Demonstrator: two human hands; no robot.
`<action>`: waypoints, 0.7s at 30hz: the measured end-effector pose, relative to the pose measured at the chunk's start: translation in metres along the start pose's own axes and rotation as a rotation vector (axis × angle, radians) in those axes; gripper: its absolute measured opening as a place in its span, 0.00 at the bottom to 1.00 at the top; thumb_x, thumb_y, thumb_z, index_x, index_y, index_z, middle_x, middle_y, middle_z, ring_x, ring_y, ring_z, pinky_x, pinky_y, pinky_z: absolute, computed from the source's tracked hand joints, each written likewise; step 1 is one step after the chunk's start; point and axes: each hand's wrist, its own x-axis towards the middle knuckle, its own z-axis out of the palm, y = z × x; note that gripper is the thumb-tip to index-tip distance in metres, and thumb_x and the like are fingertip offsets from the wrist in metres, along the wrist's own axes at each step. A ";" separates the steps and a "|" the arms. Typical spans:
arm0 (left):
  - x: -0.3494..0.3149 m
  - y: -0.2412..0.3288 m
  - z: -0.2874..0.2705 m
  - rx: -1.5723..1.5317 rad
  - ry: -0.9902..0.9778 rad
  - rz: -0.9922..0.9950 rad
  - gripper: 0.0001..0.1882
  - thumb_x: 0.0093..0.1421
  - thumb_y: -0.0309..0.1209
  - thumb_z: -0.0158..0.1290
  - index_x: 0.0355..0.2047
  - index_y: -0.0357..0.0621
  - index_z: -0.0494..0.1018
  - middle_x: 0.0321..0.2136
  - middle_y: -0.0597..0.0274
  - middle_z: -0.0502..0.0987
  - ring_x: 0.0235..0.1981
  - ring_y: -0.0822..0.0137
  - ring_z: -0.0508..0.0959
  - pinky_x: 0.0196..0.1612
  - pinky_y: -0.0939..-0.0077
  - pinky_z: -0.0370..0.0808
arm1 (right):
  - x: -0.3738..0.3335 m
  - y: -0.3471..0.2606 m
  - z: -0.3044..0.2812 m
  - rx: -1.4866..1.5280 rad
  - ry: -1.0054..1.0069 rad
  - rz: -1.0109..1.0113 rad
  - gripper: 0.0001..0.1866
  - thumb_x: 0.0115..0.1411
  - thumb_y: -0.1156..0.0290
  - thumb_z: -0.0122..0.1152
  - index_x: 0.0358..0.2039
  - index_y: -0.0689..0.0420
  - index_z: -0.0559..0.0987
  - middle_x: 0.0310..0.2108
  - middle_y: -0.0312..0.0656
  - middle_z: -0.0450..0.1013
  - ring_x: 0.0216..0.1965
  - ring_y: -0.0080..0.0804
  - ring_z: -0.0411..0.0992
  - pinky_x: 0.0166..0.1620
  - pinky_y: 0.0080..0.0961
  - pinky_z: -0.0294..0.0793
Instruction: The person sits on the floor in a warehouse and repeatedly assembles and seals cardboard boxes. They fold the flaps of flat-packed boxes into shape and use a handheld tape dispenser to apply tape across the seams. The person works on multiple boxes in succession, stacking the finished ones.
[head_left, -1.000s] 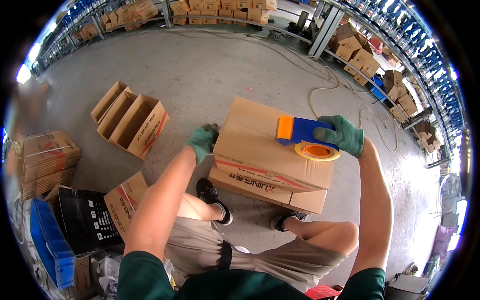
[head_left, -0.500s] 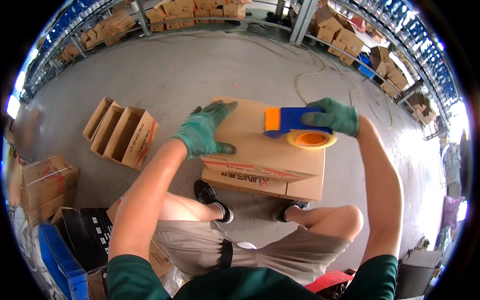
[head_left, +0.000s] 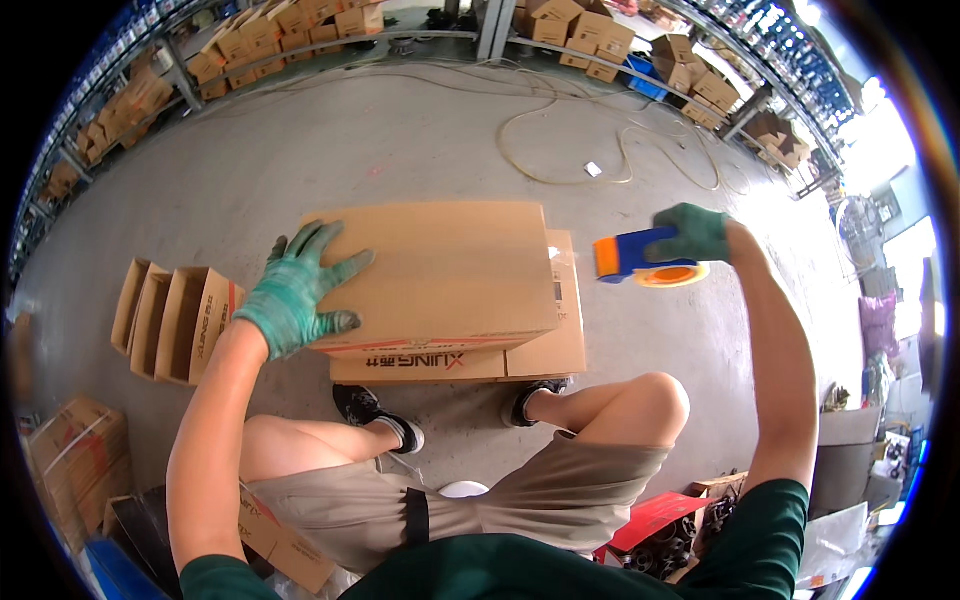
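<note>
A brown cardboard box [head_left: 450,265] sits before my knees on top of another flat piece of cardboard or box [head_left: 560,345]. My left hand [head_left: 300,290], in a green work glove, lies with fingers spread on the left end of the upper box. Off to the right, in the air and apart from the box, my gloved right hand [head_left: 695,235] grips a blue and orange tape dispenser [head_left: 632,254]. A roll of yellowish tape [head_left: 672,275] is mounted on it. The dispenser's orange end points toward the box.
Several open cartons [head_left: 180,325] stand on the floor at the left, with a bundle of flattened cardboard [head_left: 80,455] nearer me. A hose [head_left: 510,150] loops over the far floor. Racks with boxes [head_left: 590,40] line the back. A red tray [head_left: 650,525] is by my right thigh.
My right hand has lifted the tape dispenser off to the right, away from over the box. The left hand stays on the box's left end. The view has turned right.
</note>
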 end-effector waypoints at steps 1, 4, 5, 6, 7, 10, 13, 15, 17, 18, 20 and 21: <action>0.003 0.004 -0.003 0.051 -0.023 0.010 0.47 0.51 0.63 0.59 0.70 0.65 0.62 0.72 0.47 0.51 0.73 0.42 0.49 0.72 0.38 0.46 | 0.003 -0.003 0.006 -0.014 -0.028 -0.025 0.28 0.54 0.51 0.68 0.50 0.57 0.81 0.42 0.45 0.81 0.44 0.36 0.79 0.51 0.28 0.78; 0.006 0.022 -0.017 0.099 -0.055 -0.022 0.40 0.57 0.61 0.55 0.68 0.65 0.64 0.72 0.46 0.51 0.73 0.42 0.49 0.71 0.32 0.42 | 0.018 -0.002 0.035 0.174 0.035 -0.172 0.26 0.56 0.55 0.68 0.52 0.54 0.80 0.44 0.44 0.81 0.45 0.35 0.79 0.51 0.30 0.78; 0.007 0.029 -0.019 0.122 -0.065 -0.046 0.39 0.58 0.61 0.54 0.68 0.65 0.65 0.72 0.46 0.50 0.73 0.43 0.48 0.71 0.32 0.41 | 0.022 -0.007 0.041 0.197 0.023 -0.187 0.26 0.56 0.55 0.68 0.53 0.53 0.80 0.45 0.43 0.80 0.46 0.36 0.78 0.52 0.31 0.77; 0.011 0.037 -0.016 0.191 -0.045 -0.022 0.38 0.60 0.61 0.52 0.68 0.65 0.64 0.72 0.48 0.50 0.73 0.43 0.48 0.71 0.31 0.41 | 0.024 -0.015 0.045 0.215 0.012 -0.205 0.26 0.56 0.56 0.68 0.54 0.51 0.80 0.47 0.43 0.80 0.47 0.36 0.78 0.53 0.31 0.77; 0.020 0.049 -0.009 0.260 -0.024 0.005 0.37 0.61 0.61 0.50 0.68 0.65 0.64 0.73 0.49 0.50 0.74 0.44 0.47 0.71 0.31 0.40 | 0.026 -0.023 0.048 0.234 0.002 -0.221 0.26 0.57 0.56 0.68 0.55 0.50 0.79 0.49 0.42 0.79 0.48 0.37 0.78 0.53 0.31 0.77; 0.065 0.099 0.002 0.092 0.072 0.281 0.37 0.65 0.62 0.45 0.70 0.65 0.59 0.74 0.55 0.48 0.75 0.44 0.44 0.71 0.29 0.39 | 0.024 -0.035 0.061 0.258 0.011 -0.255 0.26 0.57 0.56 0.67 0.55 0.50 0.79 0.47 0.42 0.80 0.46 0.37 0.78 0.52 0.32 0.77; 0.113 0.143 -0.003 0.061 0.098 0.442 0.37 0.64 0.60 0.47 0.71 0.68 0.58 0.74 0.58 0.50 0.74 0.43 0.46 0.68 0.23 0.41 | 0.017 -0.056 0.061 0.275 -0.007 -0.235 0.26 0.58 0.55 0.67 0.55 0.50 0.79 0.45 0.43 0.81 0.44 0.37 0.79 0.51 0.32 0.77; 0.135 0.159 -0.008 0.026 0.067 0.472 0.35 0.64 0.60 0.48 0.68 0.66 0.63 0.73 0.58 0.53 0.74 0.43 0.47 0.66 0.19 0.43 | 0.006 -0.070 0.059 0.193 -0.003 -0.200 0.27 0.57 0.54 0.66 0.56 0.49 0.78 0.43 0.45 0.81 0.43 0.42 0.79 0.49 0.34 0.78; 0.151 0.169 -0.018 0.021 -0.029 0.471 0.32 0.64 0.59 0.48 0.65 0.64 0.68 0.71 0.58 0.56 0.73 0.42 0.49 0.65 0.17 0.44 | -0.005 -0.082 0.057 0.057 0.004 -0.168 0.28 0.57 0.53 0.67 0.57 0.48 0.76 0.43 0.46 0.81 0.44 0.44 0.79 0.49 0.35 0.78; 0.156 0.172 -0.013 0.003 0.027 0.472 0.29 0.64 0.58 0.49 0.60 0.61 0.74 0.69 0.59 0.62 0.73 0.42 0.50 0.65 0.17 0.45 | -0.003 -0.077 0.064 0.000 0.031 -0.215 0.30 0.55 0.52 0.68 0.57 0.46 0.75 0.44 0.47 0.80 0.44 0.47 0.79 0.48 0.37 0.78; 0.159 0.175 -0.012 -0.010 -0.010 0.471 0.29 0.63 0.58 0.49 0.60 0.61 0.74 0.68 0.60 0.63 0.73 0.42 0.50 0.65 0.17 0.45 | -0.014 -0.086 0.071 -0.075 0.065 -0.214 0.31 0.55 0.51 0.69 0.58 0.47 0.74 0.44 0.47 0.80 0.44 0.47 0.79 0.48 0.37 0.78; 0.160 0.176 -0.014 -0.013 -0.025 0.471 0.29 0.63 0.58 0.50 0.59 0.61 0.75 0.68 0.61 0.64 0.73 0.42 0.51 0.65 0.17 0.45 | -0.021 -0.090 0.074 -0.113 0.086 -0.213 0.32 0.55 0.51 0.69 0.58 0.48 0.74 0.44 0.48 0.80 0.44 0.47 0.79 0.48 0.37 0.78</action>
